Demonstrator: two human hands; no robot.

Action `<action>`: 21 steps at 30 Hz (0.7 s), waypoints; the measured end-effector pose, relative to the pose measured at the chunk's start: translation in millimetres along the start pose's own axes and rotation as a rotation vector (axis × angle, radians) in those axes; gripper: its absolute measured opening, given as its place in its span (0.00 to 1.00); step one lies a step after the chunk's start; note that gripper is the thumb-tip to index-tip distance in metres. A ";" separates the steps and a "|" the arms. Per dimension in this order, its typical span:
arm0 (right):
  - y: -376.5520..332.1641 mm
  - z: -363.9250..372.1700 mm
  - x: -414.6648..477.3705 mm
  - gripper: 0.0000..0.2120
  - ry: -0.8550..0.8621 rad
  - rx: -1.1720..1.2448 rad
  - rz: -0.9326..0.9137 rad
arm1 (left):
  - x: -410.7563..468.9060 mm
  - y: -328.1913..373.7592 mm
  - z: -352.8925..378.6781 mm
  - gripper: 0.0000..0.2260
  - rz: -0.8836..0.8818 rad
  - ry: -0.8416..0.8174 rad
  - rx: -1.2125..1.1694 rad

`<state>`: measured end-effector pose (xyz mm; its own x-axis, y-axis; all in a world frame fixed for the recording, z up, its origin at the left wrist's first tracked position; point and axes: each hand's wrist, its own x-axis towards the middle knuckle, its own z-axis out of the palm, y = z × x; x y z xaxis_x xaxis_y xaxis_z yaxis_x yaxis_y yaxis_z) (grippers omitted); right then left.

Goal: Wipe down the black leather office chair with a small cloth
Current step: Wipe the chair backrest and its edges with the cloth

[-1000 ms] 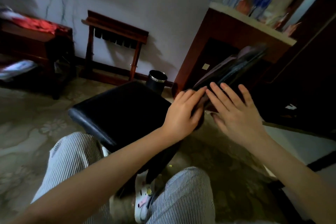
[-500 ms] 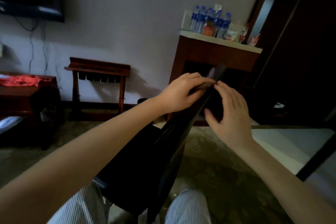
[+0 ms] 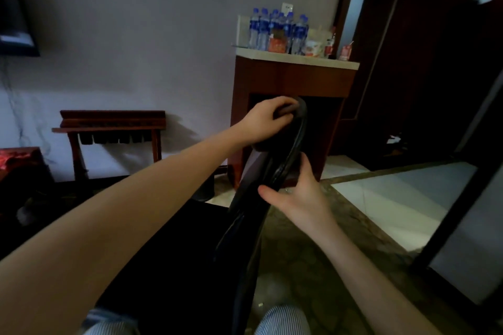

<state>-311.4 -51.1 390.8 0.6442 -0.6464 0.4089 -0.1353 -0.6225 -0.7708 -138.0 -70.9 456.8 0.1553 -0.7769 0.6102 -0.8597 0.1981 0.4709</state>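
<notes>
The black leather chair's backrest (image 3: 245,226) stands edge-on in front of me, with its dark seat (image 3: 177,253) to the left. My left hand (image 3: 264,122) curls over the top edge of the backrest and presses a small dark cloth (image 3: 290,111) against it; most of the cloth is hidden under the fingers. Lower down, my right hand (image 3: 299,193) grips the backrest's edge, thumb on the near side and fingers behind it.
Behind the chair stands a wooden cabinet (image 3: 294,79) with several water bottles (image 3: 275,30) on top. A wooden luggage rack (image 3: 111,122) stands against the wall at left. A dark door (image 3: 435,62) is on the right. My striped knees (image 3: 280,318) are below.
The backrest has swung from tilted away to upright and edge-on. My left hand slid up to its top edge, and my right hand closed round the edge lower down.
</notes>
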 end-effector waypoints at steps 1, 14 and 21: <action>0.8 0.0 1.0 0.36 0.002 -0.007 0.000 | 0.1 0.4 -1.9 0.15 0.037 -0.050 0.006; 19.6 -22.0 23.3 0.22 -0.072 0.058 0.124 | -29.8 25.4 -17.6 0.12 0.662 -0.379 0.145; 4.7 -52.7 54.4 0.30 0.063 0.039 0.120 | 38.8 -6.0 5.3 0.14 0.594 -0.325 0.253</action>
<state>-316.7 -112.5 435.2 0.5762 -0.7425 0.3416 -0.1785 -0.5222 -0.8339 -129.4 -105.4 474.2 -0.4919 -0.7276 0.4782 -0.8464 0.5283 -0.0669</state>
